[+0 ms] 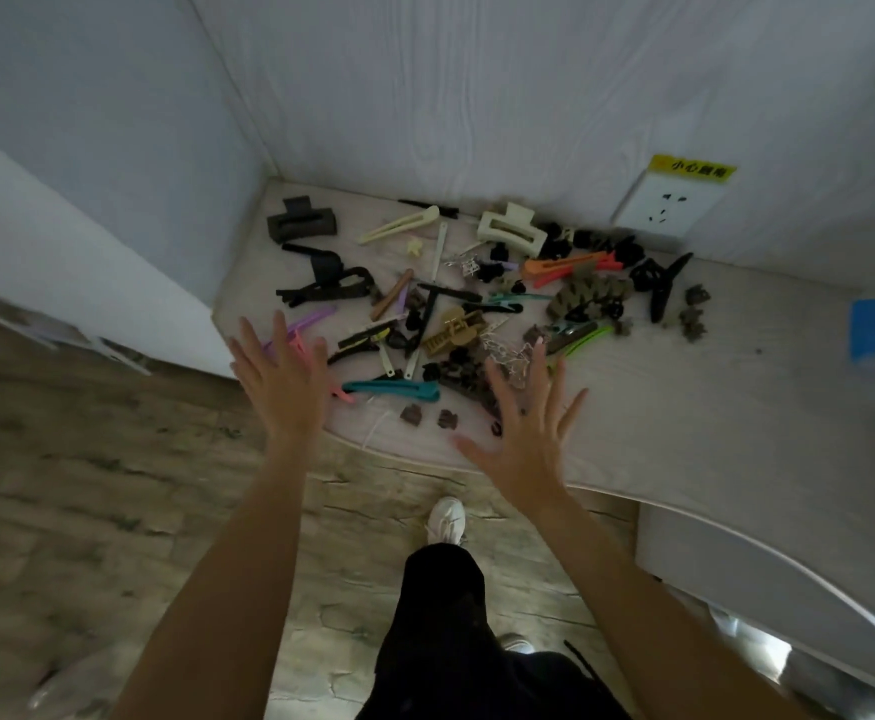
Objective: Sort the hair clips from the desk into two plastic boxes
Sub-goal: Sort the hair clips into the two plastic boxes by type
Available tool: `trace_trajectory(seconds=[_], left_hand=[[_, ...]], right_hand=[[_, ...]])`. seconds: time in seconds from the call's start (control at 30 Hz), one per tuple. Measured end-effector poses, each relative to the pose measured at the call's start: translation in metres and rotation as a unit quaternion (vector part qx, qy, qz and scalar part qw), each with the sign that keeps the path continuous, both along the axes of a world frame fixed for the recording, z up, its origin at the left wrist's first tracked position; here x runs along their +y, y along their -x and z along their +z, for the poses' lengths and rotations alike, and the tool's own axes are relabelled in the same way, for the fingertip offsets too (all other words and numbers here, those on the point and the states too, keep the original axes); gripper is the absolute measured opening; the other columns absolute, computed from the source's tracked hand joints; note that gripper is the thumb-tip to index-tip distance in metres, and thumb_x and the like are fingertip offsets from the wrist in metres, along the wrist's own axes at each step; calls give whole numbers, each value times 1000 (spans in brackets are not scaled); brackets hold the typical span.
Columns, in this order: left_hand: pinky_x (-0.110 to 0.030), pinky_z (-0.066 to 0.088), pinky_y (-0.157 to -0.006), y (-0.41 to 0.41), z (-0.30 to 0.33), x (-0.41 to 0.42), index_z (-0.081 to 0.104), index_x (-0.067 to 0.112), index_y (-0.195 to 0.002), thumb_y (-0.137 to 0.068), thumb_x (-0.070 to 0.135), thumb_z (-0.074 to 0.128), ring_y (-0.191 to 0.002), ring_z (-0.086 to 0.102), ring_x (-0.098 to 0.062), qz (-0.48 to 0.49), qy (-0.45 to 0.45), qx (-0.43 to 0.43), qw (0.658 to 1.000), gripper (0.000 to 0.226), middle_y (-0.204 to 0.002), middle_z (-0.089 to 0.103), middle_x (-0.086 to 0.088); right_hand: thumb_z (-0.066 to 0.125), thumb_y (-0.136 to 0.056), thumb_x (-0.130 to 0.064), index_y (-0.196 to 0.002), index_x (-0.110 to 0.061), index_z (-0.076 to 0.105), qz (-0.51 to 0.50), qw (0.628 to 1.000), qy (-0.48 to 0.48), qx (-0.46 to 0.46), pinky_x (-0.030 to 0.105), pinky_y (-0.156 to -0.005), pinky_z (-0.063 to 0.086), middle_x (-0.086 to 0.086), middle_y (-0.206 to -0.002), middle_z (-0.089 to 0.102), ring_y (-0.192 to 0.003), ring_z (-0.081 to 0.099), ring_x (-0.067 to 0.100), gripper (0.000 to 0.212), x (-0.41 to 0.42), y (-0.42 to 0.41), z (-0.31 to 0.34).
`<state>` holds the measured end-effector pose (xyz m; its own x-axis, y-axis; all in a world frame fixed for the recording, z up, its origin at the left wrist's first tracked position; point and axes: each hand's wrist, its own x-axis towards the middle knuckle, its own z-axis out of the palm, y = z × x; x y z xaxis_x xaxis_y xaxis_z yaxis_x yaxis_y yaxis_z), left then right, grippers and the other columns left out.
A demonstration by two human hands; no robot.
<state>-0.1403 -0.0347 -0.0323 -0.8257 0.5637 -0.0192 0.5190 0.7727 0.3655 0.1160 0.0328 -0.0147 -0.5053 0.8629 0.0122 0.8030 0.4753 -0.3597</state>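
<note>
Nearest the camera: dark trousers [440,631] and a white shoe [445,519] on the wood-pattern floor [87,511], both bare forearms reaching forward. Left hand [282,379] raised flat, palm down, fingers spread, grip fully open and holding nothing; it hovers over the near left edge of the table [658,407], above pink and lilac flat clips [302,330]. Right hand [526,433] likewise splayed, grip wide open and empty, over the near side of the pile. Hair clips [451,309] lie loose in a scattered heap on the pale table, filling the corner against the walls. Noted items: dark claw clip [300,223] at far left; cream claw clip [510,228] at the back; cream flat clip [401,226] between them; orange flat clip [570,265] right of centre; teal flat clip [393,389] near the front edge, between the two hands; black butterfly-shaped clip [666,285] at the right. Small brown clips [692,317] sit apart at far right. Wall socket [666,205] with a yellow label [692,168] behind the pile. A blurred blue item [869,330] at the right edge; cannot tell what it is.
</note>
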Motion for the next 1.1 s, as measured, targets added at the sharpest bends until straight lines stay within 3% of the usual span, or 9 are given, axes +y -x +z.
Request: trace_trajectory(seconds=[0.1,0.2,0.43,0.6,0.7,0.77,0.9,1.0,1.1], left_hand=[[-51,7,-117,-2,-11,5,32,19,-144,-91,55,24,-143,10,-37,-53,13,-7,999,64,-154,20,-18],[-50,15,-115,-35,-19,9,42,15,-138,-96,54,19,-140,22,-40,-74,14,15,997,62,-149,33,-19],[-51,27,-111,-96,-6,56,44,8,-134,-94,41,32,-135,29,-38,2,-112,-47,993,54,-145,38,-17],[-51,20,-113,-114,-1,94,45,13,-134,-94,43,25,-133,33,-34,20,-121,-68,990,55,-147,36,-13],[-50,13,-113,-118,3,104,37,19,-140,-92,50,18,-137,28,-27,-3,-94,-98,991,60,-152,30,-4],[-48,14,-113,-112,11,102,35,22,-141,-93,50,17,-138,27,-22,-22,-90,-119,989,59,-151,33,-1],[-43,37,-105,-58,24,73,53,12,-128,-97,47,20,-124,49,-26,-128,-194,-64,970,58,-128,60,-8],[-41,36,-104,8,24,53,54,10,-126,-89,38,43,-124,47,-32,-114,-205,27,972,48,-133,53,-13],[-48,26,-110,63,26,52,35,10,-140,-76,47,58,-137,26,-38,-73,-136,-9,988,78,-148,28,-22]], right_hand=[[53,-77,-63,-140,-45,28,106,989,-84,-51,71,-107,0,7,-155,8,-144,-4,35,70,-20,15,-11],[48,-88,-52,-138,-47,31,168,972,-147,-77,72,-106,5,2,-155,13,-145,-13,31,53,-24,32,-21],[40,-91,-54,-131,-45,39,120,972,-179,-96,66,-111,-2,4,-155,18,-145,-14,30,41,11,29,-29],[39,-93,-52,-127,-43,45,94,969,-211,-93,70,-108,14,6,-151,33,-141,17,37,36,48,20,-22],[45,-92,-47,-120,-41,53,98,978,-168,-78,66,-112,9,9,-151,32,-140,16,41,29,67,11,-14],[46,-91,-42,-112,-37,61,102,990,-95,-12,60,-115,4,10,-152,31,-142,11,40,27,75,6,-8],[47,-90,-32,-101,-21,71,66,981,50,178,45,-115,19,4,-142,44,-139,25,27,29,85,-2,21],[46,-89,-22,-98,-11,70,83,980,-10,183,42,-107,35,10,-124,61,-123,42,21,28,98,6,42],[46,-89,-20,-102,-9,67,142,977,-25,158,41,-98,43,12,-118,62,-113,51,24,27,121,45,56]])
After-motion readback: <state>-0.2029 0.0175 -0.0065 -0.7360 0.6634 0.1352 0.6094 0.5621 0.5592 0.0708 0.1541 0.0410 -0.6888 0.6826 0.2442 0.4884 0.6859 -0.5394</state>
